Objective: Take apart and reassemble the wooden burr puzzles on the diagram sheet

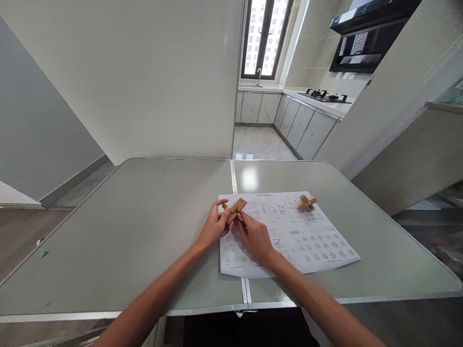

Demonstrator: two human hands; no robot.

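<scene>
the left hand (214,225) and right hand (256,239), fingers narrow, pinch crossed wooden pieces (238,206) between the far and near edges of the table (173,202), seemingly adjusting their fit, which likely calls for steady alignment next.

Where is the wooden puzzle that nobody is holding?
In the head view, the unheld wooden puzzle rests on the upper right part of the printed sheet, to the right of both hands.
</scene>
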